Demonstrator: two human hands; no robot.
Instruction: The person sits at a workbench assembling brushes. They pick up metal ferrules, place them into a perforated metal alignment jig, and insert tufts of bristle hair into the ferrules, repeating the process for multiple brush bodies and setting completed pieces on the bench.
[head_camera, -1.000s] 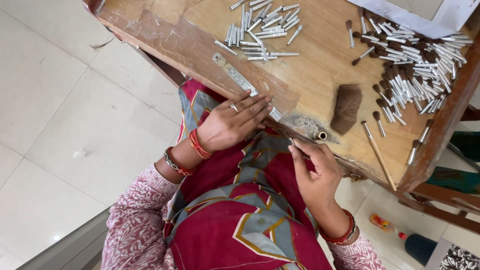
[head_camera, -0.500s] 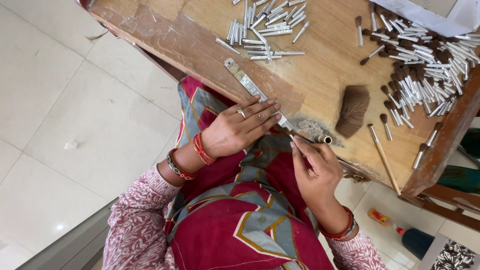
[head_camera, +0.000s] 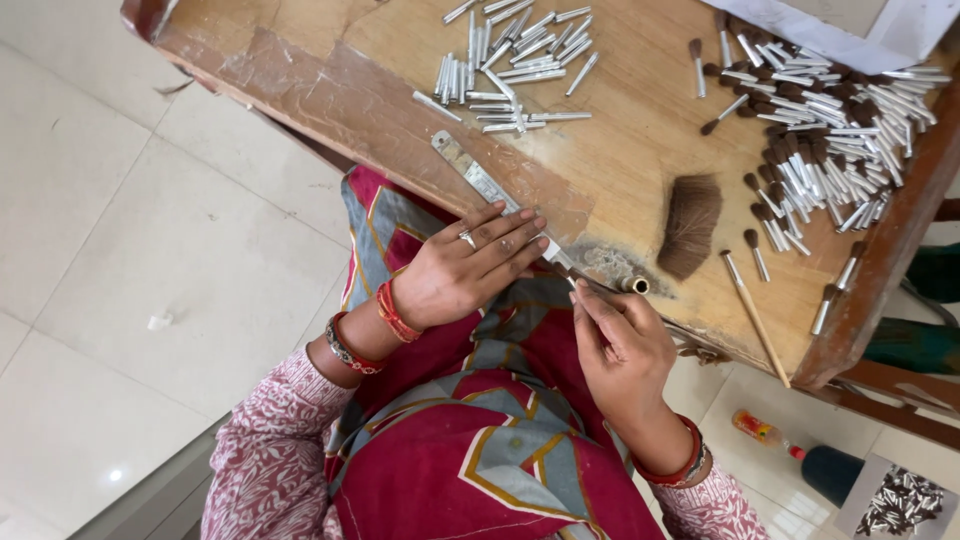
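The left hand (head_camera: 462, 272) is pressing flat on the worn wooden tabletop (head_camera: 640, 130); the right hand (head_camera: 617, 345) is pinching a thin silver metal tube (head_camera: 560, 268), best kept level between both.

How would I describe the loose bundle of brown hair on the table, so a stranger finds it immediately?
On the wooden table, look beyond the right hand. The brown hair tuft lies flat, fanned out, with no metal tube, unlike the small finished brushes piled beside it.

At the near edge of the wooden table (head_camera: 640, 130), the left hand (head_camera: 465, 270) rests flat just beside the right hand (head_camera: 620, 345), which pinches a thin metal tube (head_camera: 590, 287) near a loose tuft of brown bristles (head_camera: 690, 225).
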